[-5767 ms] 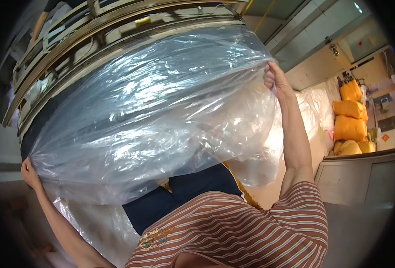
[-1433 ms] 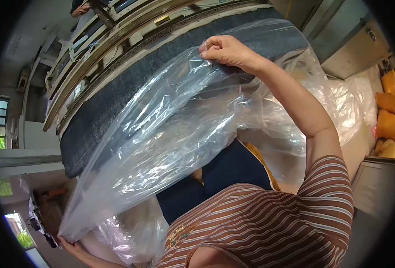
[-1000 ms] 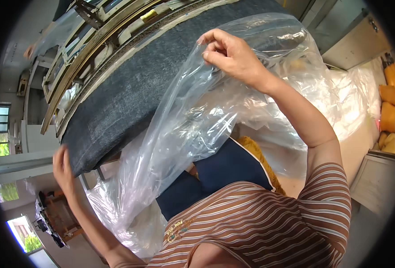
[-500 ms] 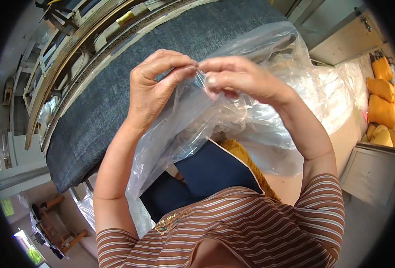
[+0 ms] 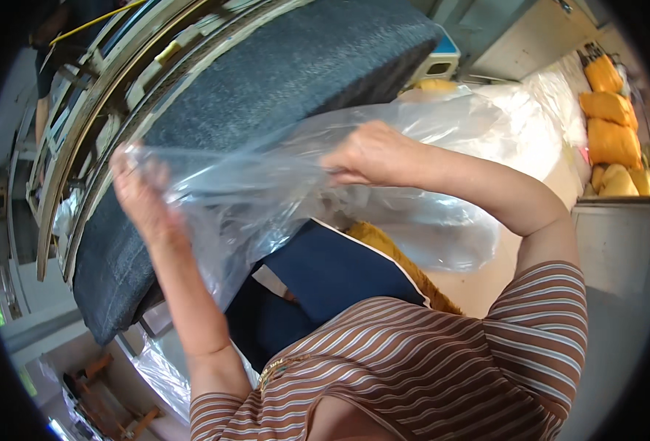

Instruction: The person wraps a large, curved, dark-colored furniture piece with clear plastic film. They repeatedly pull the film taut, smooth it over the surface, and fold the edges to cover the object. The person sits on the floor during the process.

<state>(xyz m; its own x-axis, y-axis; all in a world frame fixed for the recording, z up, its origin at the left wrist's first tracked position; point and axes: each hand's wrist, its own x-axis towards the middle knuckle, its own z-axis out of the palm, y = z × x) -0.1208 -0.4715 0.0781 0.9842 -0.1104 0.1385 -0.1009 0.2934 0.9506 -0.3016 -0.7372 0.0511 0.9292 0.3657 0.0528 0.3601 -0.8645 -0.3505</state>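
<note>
A clear plastic sheet (image 5: 244,173) is stretched between my two hands, over the near edge of a thick blue-grey pile fabric (image 5: 281,70). My left hand (image 5: 145,195), smeared by motion, pinches the sheet's edge at the fingertips, beside the fabric's left part. Closed in a fist, my right hand (image 5: 373,156) grips the sheet right of the middle. More plastic trails down toward my lap and off to the right. Dark navy cloth (image 5: 347,264) shows below the hands, next to a mustard-yellow pile piece (image 5: 373,237).
Curved wooden rails (image 5: 82,140) run along the fabric's far left side. Another person's arm (image 5: 42,121) shows at the upper left. Bundled whitish plastic (image 5: 520,125) lies at the right, near stacked orange bundles (image 5: 613,140). A blue-and-white box (image 5: 442,59) stands behind the fabric.
My hands were close together at the sheet's edge and are now wide apart. The left has moved left and down; the sheet is drawn out between them. The view has shifted somewhat.
</note>
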